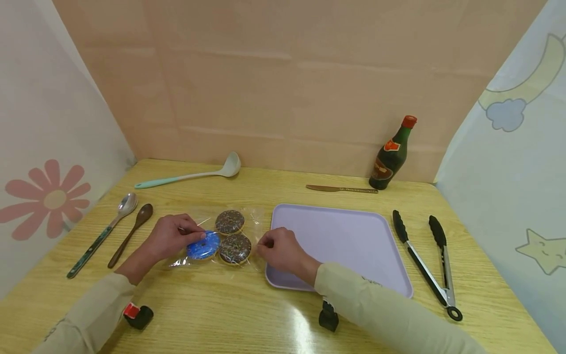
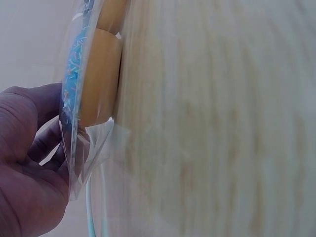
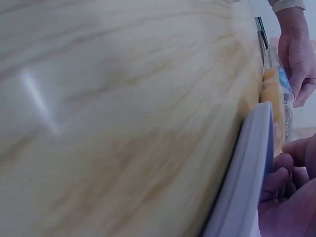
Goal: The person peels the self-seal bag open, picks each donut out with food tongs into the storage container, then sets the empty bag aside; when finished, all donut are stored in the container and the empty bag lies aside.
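Observation:
A clear plastic bag (image 1: 255, 219) lies on the table with one blue-iced doughnut (image 1: 203, 248) and two chocolate-iced doughnuts (image 1: 235, 250) inside, all with sprinkles. My left hand (image 1: 172, 237) pinches the bag's left side, its thumb over the blue doughnut. In the left wrist view the clear film (image 2: 74, 182) passes between thumb and fingers. At the bag's right edge, my right hand (image 1: 283, 250) pinches the plastic between thumb and curled fingers. That hand hangs over the left rim of a lilac tray (image 1: 336, 241); the right wrist view shows it close beside the rim (image 3: 247, 168).
Left of the bag lie a wooden spoon (image 1: 130, 236) and a metal spoon with a green handle (image 1: 101, 237). Behind are a ladle (image 1: 194, 176), a bronze-coloured knife (image 1: 340, 189) and a dark green bottle (image 1: 391, 160). Spread tongs (image 1: 425, 268) lie right of the tray.

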Demonstrator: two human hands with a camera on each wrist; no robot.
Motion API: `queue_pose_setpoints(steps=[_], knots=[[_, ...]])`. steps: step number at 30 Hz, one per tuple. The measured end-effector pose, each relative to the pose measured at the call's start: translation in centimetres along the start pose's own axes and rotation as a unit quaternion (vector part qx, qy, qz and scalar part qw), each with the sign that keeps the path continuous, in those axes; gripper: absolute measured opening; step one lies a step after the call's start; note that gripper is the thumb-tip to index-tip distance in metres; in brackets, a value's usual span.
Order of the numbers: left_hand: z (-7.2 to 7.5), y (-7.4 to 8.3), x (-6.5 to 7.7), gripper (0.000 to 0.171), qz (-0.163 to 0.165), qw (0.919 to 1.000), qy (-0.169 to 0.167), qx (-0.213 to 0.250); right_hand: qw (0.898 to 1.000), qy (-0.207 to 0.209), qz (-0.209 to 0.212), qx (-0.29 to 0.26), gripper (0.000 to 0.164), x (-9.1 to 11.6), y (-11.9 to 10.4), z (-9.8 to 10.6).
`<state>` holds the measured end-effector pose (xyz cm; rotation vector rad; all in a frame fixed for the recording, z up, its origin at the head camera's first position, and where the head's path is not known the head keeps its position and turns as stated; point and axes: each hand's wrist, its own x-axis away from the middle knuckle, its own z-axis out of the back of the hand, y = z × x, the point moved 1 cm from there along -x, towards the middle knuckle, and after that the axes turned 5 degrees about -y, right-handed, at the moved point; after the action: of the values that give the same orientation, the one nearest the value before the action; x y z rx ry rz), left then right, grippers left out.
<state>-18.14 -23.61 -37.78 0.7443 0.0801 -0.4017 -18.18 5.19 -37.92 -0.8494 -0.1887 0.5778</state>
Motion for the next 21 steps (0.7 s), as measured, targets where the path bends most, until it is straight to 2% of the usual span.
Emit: queue_pose_setpoints(steps=[12,21], knots=[[-0.1,-0.4,-0.1,0.004,-0.006,0.9999,0.006,0.008,0.999,0.033,-0.001,0.005,0.013,0.9,0.4,0.6],[-0.1,-0.5,-0.1,0.003,-0.006,0.9999,0.006,0.01,0.999,0.047,-0.02,0.014,0.011,1.3,1.3,1.1]])
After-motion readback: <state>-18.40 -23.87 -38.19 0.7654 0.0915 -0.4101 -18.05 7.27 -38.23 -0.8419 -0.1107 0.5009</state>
